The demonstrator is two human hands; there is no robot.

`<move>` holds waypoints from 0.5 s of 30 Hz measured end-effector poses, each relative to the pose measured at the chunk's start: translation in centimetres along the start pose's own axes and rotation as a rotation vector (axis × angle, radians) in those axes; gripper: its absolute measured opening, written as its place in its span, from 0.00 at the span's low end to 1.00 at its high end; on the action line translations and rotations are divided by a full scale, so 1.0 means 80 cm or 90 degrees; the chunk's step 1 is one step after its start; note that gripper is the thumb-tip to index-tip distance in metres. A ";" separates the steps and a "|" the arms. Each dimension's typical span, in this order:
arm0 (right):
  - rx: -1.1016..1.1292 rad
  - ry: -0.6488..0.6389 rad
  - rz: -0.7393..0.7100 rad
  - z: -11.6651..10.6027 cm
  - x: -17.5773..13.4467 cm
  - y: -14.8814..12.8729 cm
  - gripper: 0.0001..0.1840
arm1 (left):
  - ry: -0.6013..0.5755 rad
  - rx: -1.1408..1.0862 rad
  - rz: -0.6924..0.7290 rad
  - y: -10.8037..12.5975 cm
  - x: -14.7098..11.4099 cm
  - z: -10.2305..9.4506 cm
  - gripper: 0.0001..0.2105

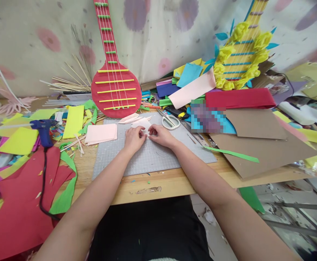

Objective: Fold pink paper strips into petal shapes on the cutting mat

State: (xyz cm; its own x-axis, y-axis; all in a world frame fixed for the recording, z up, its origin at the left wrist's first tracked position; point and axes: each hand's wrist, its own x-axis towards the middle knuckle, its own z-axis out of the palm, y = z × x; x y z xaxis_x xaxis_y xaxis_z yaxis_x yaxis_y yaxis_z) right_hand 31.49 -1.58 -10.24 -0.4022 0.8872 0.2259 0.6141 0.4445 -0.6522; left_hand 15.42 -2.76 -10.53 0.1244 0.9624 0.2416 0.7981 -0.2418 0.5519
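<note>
Over a grey cutting mat (136, 161), my left hand (134, 139) and my right hand (160, 136) pinch a small pale pink paper piece (145, 124) between them. Fingers of both hands are curled in at its lower edge, close to each other. Just beyond lie cut pale pink petal-like pieces (129, 118). Left of my left hand rests a stack of pale pink paper squares (101, 133). White-handled scissors (170, 122) lie on the mat past my right hand, with a metal ruler (195, 133) beside them.
A red paper lute (116, 88) leans on the wall behind the mat; a yellow one (240, 59) with paper flowers stands back right. On the left are a blue glue gun (44, 131) with its cord and red sheets (22, 203). Brown cardboard (258, 152) lies right.
</note>
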 end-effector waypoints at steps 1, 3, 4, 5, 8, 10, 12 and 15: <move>0.000 -0.002 0.001 0.000 0.000 0.000 0.09 | 0.001 -0.002 0.000 0.000 0.000 0.000 0.11; 0.000 -0.003 0.001 0.000 0.001 0.001 0.09 | 0.003 -0.003 0.004 0.000 0.000 0.001 0.10; 0.000 -0.003 0.001 0.000 0.001 0.001 0.09 | 0.005 -0.002 0.005 0.000 0.000 0.001 0.10; 0.000 -0.003 0.001 0.000 0.001 0.001 0.09 | 0.007 -0.001 0.005 0.000 0.000 0.001 0.10; -0.007 -0.004 -0.001 0.000 0.000 0.001 0.08 | 0.009 0.003 0.004 0.000 -0.001 0.002 0.08; -0.011 -0.006 -0.003 0.000 0.000 0.000 0.08 | 0.007 0.004 0.004 0.000 -0.001 0.001 0.08; -0.012 -0.006 -0.005 -0.001 0.000 0.000 0.08 | 0.006 0.004 0.004 0.001 -0.001 0.000 0.07; -0.015 -0.007 -0.008 -0.001 0.001 0.001 0.07 | -0.001 0.022 0.018 0.003 -0.001 -0.001 0.03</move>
State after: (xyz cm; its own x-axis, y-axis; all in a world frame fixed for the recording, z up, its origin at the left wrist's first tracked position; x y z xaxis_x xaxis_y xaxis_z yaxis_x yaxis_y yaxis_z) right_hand 31.57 -1.47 -10.18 -0.4172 0.8802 0.2262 0.6247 0.4585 -0.6321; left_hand 15.55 -2.89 -10.39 0.1485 0.9553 0.2558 0.8142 -0.2649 0.5166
